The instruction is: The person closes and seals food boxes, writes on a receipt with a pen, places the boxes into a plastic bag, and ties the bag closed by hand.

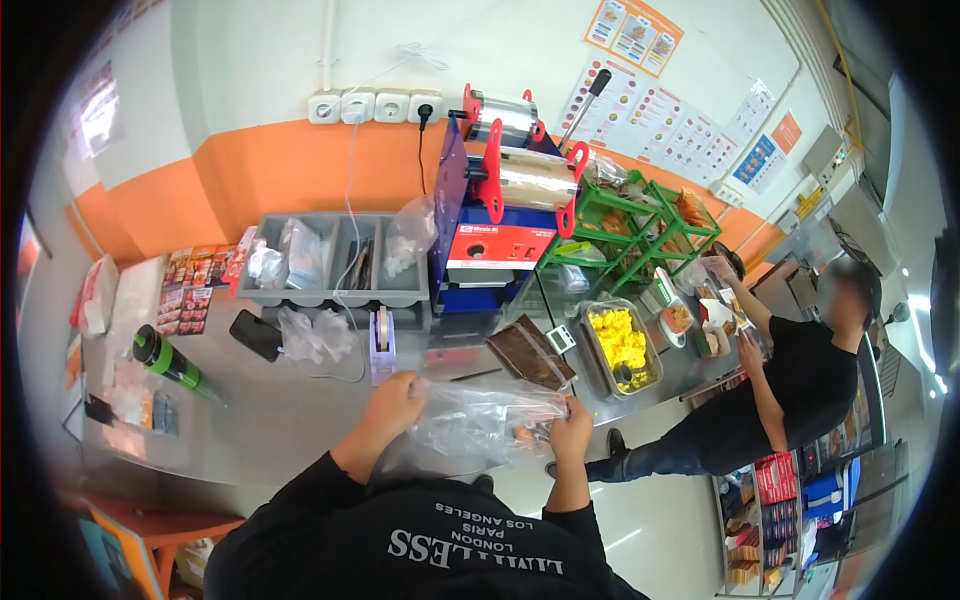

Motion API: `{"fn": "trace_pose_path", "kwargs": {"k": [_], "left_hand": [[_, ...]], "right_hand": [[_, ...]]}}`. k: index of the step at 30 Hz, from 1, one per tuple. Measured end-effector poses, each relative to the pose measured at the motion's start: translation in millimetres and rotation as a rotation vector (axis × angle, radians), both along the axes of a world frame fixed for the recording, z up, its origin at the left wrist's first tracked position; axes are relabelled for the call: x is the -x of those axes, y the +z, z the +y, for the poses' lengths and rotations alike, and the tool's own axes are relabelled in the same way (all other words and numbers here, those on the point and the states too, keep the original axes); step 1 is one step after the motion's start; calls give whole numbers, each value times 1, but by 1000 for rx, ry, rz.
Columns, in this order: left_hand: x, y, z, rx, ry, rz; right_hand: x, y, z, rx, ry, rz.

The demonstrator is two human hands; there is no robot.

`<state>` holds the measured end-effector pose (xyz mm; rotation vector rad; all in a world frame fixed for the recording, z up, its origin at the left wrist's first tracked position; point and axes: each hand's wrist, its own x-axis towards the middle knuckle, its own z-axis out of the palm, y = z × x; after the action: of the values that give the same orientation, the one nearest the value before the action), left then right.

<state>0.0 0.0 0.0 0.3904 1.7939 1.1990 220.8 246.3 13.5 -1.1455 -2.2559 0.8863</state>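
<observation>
A clear plastic bag (470, 418) is stretched between my two hands, over the front edge of the steel table. My left hand (393, 405) is closed on its left end, and my right hand (571, 430) grips its right end. Something small and orange-brown shows through the plastic near my right hand; I cannot make out what it is. Just beyond the bag are a purple tape dispenser (382, 345) and a brown packet (532, 352).
A blue sealing machine (500, 245) stands behind, between a grey divided bin (335, 295) and green racks (640, 225). A tray of yellow food (622, 350), a phone (255, 335) and a bottle (165, 355) are on the table. A co-worker (800, 390) handles food boxes at right.
</observation>
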Motion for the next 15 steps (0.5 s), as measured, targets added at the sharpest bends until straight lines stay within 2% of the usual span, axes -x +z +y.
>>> {"fn": "trace_pose_path", "kwargs": {"k": [2,3,4,5,6,8,9,10,11,13,14,15], "left_hand": [[-17,-11,-7,245,-98,433],[-2,8,7,139,-60,879],[-24,27,5,62,-35,1267],[-34,30,10,85,-20,1247],[-39,34,15,-38,-79,1411],[-43,15,14,-143,-118,1562],[-39,-17,20,-91,-167,1188],[-36,-25,20,-47,-209,815],[-30,-34,16,-35,-199,815],[-16,-30,4,1,121,732],[-13,-39,-6,19,129,722],[-9,-52,-18,-5,180,720]], "right_hand": [[-6,-5,-7,-125,0,14],[25,-9,7,-141,11,47],[24,-11,0,-94,195,91],[25,-14,-4,-51,384,142],[34,-26,-8,-40,413,135],[49,-50,-14,93,576,-110],[51,-45,-18,94,599,-116],[53,-33,-25,-29,606,-248],[56,-28,-30,-151,606,-376],[57,-47,-17,-226,532,-469],[55,-59,-9,-310,448,-566],[55,-70,-2,-299,470,-573]]}}
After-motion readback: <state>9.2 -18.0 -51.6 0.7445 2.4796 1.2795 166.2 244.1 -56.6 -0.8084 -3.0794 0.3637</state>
